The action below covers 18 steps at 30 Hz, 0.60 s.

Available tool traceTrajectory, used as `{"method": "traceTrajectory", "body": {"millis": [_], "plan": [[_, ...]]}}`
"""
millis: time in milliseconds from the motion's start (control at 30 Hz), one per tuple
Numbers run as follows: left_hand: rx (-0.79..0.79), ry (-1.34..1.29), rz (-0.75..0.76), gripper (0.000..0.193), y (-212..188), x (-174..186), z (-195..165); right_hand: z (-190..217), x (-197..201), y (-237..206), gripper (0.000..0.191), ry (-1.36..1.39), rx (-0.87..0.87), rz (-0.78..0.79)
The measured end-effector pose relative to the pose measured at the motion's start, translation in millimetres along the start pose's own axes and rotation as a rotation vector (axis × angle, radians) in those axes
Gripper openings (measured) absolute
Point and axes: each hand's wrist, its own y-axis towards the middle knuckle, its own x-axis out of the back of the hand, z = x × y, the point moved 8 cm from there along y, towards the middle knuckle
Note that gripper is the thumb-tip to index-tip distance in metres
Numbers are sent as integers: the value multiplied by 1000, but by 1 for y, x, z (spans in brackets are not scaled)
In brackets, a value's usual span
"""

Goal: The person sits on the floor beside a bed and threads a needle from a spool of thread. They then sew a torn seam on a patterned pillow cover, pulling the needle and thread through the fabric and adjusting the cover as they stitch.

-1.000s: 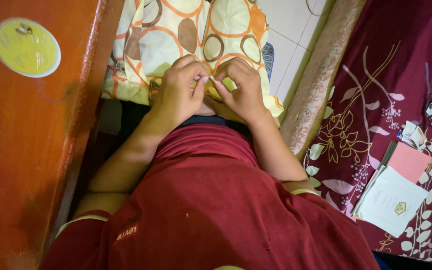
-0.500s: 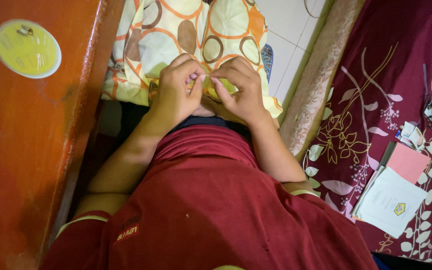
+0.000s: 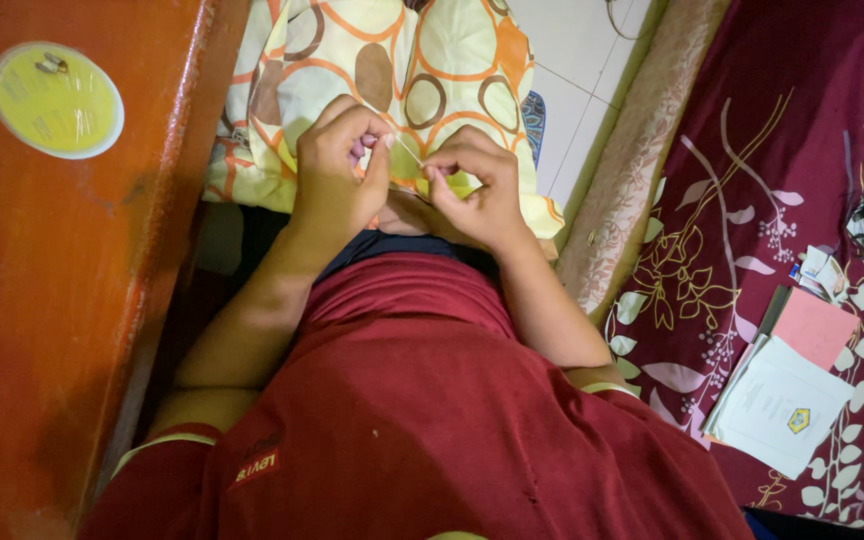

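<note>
**Hands drawn slightly apart over the patterned cloth**

Since the earlier frames, the two hands have been drawn a little apart, and a thin pale thread [image 3: 409, 150] is now seen stretched between them.

Head view: the left hand [image 3: 337, 170] is held with fingers curled, its grip pinched shut on one end of the thread near the fingertips [image 3: 377, 140]. The right hand [image 3: 477, 185] is clenched likewise, its grip closed on the other end of the thread. Whether a needle is held cannot be told. Both hands are rested on the patterned cloth [image 3: 402, 70], cream with orange and brown rings, which is spread over the lap and down toward the tiled floor [image 3: 577, 60]. An orange-red wooden bench [image 3: 52, 300] is seen at the left, with a round yellow lid [image 3: 56, 100] lying on it. A maroon floral bedsheet [image 3: 782, 130] is seen at the right, carrying a pink booklet and white papers [image 3: 787, 395].
</note>
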Motion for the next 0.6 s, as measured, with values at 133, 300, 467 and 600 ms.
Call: {"method": "traceTrajectory", "body": {"millis": [133, 300, 467, 600], "plan": [[-32, 61, 25, 10, 0, -3, 1, -9, -1, -3, 13, 157, -43, -23], [-50, 18, 97, 11, -6, -24, -4, -28, -2, -9, 11, 375, -127, -90], [-63, 9, 96, 11, -5, -20, -8, -41, 9, -9, 9, 371, -130, -207], [-68, 7, 103, 12, -1, -13, -11, -40, 15, -7, 9, 359, -145, -230]]}}
